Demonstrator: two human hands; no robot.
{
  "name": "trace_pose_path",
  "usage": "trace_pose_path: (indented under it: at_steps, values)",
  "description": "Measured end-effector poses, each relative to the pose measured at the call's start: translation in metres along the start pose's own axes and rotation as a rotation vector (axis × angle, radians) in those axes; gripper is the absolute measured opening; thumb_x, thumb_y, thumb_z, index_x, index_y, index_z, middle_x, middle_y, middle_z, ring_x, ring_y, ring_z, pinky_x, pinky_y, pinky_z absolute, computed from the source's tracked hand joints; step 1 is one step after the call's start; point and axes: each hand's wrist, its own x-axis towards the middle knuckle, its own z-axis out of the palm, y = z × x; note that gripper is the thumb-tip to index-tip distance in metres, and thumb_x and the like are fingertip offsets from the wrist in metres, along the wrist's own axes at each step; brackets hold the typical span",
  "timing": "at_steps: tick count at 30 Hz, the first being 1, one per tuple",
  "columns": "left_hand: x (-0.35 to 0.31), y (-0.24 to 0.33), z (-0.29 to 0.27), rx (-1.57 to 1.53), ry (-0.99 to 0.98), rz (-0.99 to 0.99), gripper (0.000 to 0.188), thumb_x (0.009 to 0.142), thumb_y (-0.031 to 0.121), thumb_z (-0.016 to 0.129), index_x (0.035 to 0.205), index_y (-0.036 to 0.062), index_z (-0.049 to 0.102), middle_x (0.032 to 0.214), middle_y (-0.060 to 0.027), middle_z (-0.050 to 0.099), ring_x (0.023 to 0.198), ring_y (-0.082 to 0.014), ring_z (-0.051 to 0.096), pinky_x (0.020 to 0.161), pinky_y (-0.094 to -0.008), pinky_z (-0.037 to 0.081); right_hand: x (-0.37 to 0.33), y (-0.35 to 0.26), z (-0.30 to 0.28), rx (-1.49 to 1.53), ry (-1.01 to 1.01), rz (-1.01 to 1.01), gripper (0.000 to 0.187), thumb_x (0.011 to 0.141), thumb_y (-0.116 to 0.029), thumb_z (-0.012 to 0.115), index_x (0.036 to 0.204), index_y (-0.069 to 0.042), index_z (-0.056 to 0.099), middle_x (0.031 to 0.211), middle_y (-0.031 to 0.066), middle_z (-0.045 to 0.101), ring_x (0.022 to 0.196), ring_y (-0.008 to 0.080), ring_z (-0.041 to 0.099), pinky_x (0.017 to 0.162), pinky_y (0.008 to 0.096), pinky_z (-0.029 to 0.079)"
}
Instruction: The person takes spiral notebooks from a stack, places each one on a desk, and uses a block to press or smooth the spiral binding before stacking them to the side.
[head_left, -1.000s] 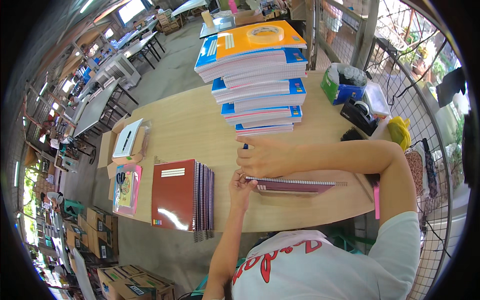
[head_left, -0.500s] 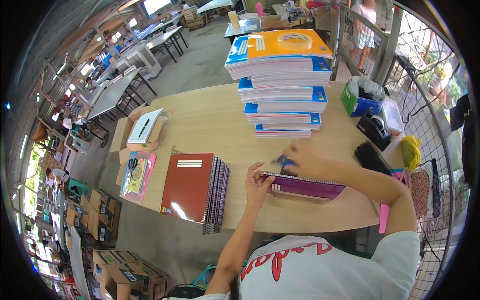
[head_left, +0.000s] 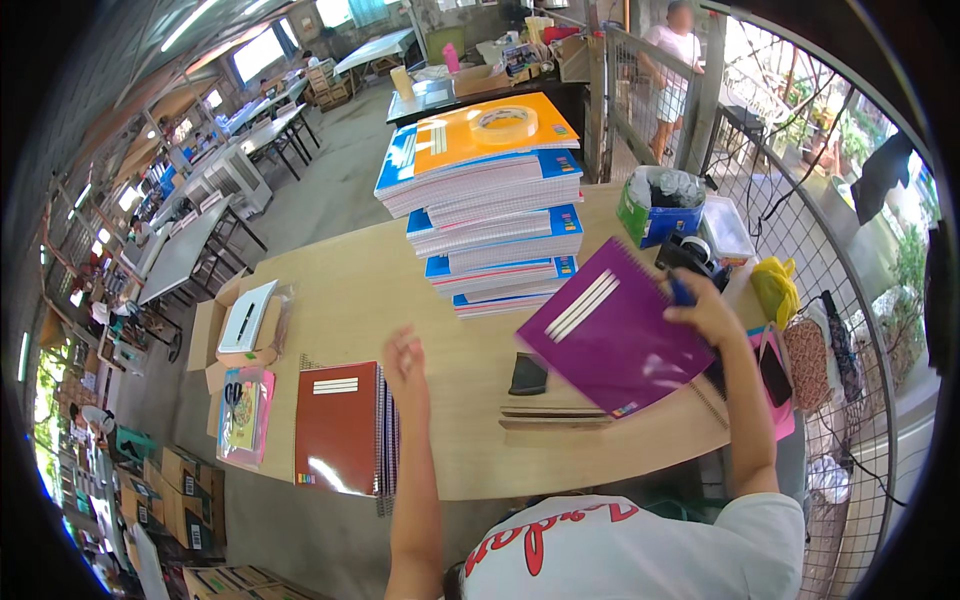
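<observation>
My right hand [head_left: 702,312] grips a purple spiral notebook [head_left: 610,335] by its coil side. The notebook is raised and tilted above the table's right half. A blue-handled tool [head_left: 682,290] shows in the same hand; its working end is hidden. My left hand [head_left: 405,362] holds nothing. Its fingers, slightly blurred, are loosely apart beside a stack of spiral notebooks with a reddish-brown cover [head_left: 338,425] on top. Below the purple notebook, a small black object [head_left: 528,374] and a brown wooden or cardboard piece [head_left: 545,418] lie on the table.
A tall stack of notebooks [head_left: 490,240] stands at the back, with a tape roll [head_left: 503,124] on top. A blue-green box [head_left: 660,207], tape dispenser [head_left: 690,258] and yellow cloth [head_left: 773,288] line the right edge. At left are an opened carton [head_left: 212,330] and scissors [head_left: 233,394].
My left hand has let go of the purple notebook and moved left toward the reddish-brown stack. My right hand has lifted the notebook up and to the right, turning its cover into view.
</observation>
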Motion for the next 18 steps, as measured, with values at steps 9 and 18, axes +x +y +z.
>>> trace_pose_path:
  at_steps: [9,18]
  values:
    - [0.263,0.106,0.077,0.552,0.076,0.461,0.047,0.087,0.038,0.075,0.115,0.0021,0.069,0.102,-0.0148,0.070,0.093,-0.0261,0.066,0.083,-0.0396,0.051,0.053,0.232,0.049,-0.975,-0.030,0.297,0.070,0.064,-0.037,0.089,0.128,-0.021,0.069,0.119,0.0233,0.065,0.117,0.0400,0.060,0.099,0.0437,0.050]
    - [0.308,0.150,0.159,0.874,-0.354,0.688,0.053,0.074,0.030,0.084,0.123,0.0144,0.070,0.132,-0.0147,0.061,0.123,-0.0303,0.056,0.102,-0.0421,0.047,0.210,-0.023,0.016,-0.169,0.367,-0.063,0.047,0.091,-0.038,0.068,0.117,0.000,0.063,0.116,0.0153,0.066,0.092,0.0280,0.067,0.077,0.0392,0.056]
